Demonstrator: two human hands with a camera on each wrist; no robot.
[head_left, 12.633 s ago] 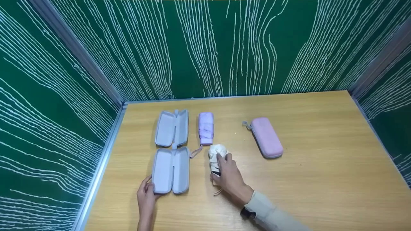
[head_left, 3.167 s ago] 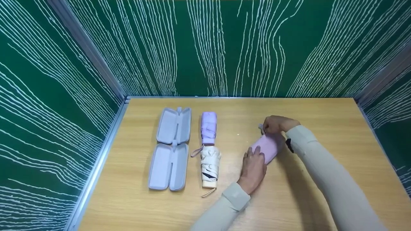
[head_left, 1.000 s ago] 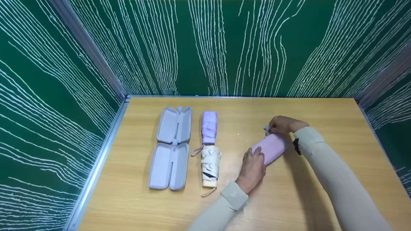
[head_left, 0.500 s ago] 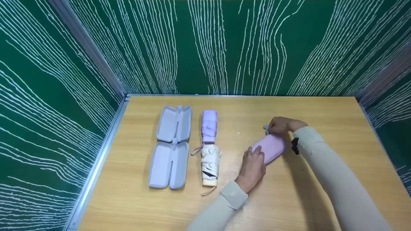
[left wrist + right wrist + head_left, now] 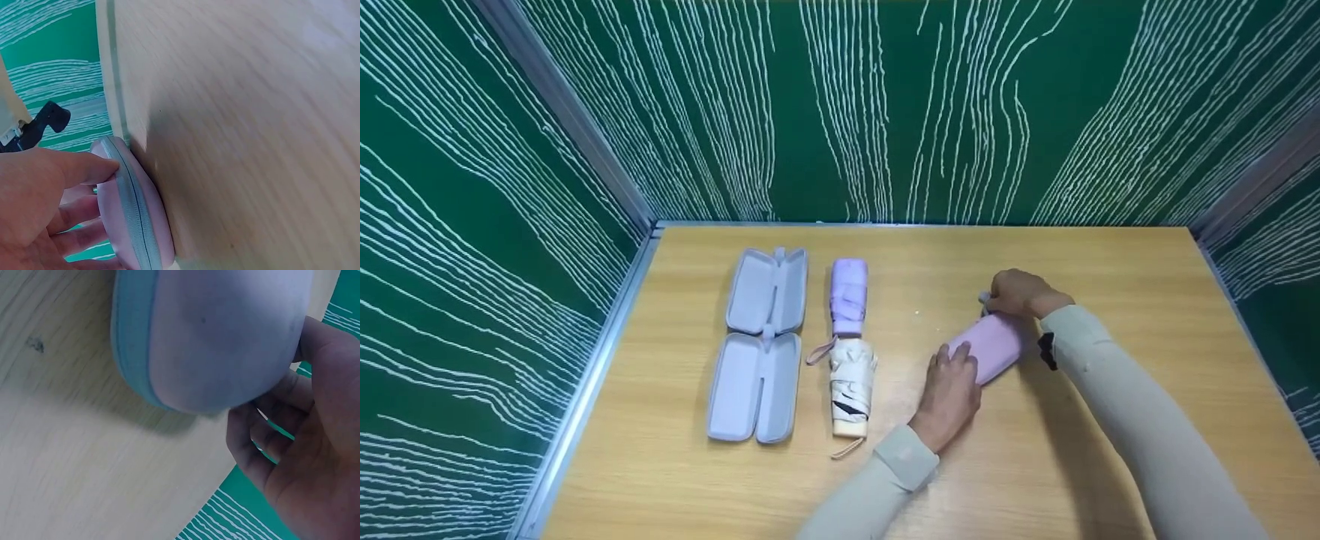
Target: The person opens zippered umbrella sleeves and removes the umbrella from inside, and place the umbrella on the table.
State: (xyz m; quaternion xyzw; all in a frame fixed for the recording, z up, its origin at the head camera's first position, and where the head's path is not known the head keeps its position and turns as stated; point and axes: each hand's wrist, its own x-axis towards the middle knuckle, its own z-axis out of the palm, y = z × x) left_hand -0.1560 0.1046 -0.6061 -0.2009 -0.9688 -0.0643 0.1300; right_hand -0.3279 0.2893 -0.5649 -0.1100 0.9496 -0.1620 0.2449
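A pink zippered hard case lies slanted on the right half of the table, its grey zipper line shut where the left wrist view shows it. My left hand grips its near end, thumb along the zipper side and fingers across the other face. At the far end my right hand has curled fingers against the rounded end of the case, close to a grey tab that sticks out beside them. Whether these fingers pinch a zipper pull I cannot tell.
To the left lie two opened grey cases, a far one and a near one. Beside them a folded purple umbrella and a folded white umbrella form a column. Green walls border the wooden table.
Earlier my right hand was on the white umbrella and my left at the near grey case. Both have since moved to the pink case, now turned. Over the last second, only slight right-hand shifts show.
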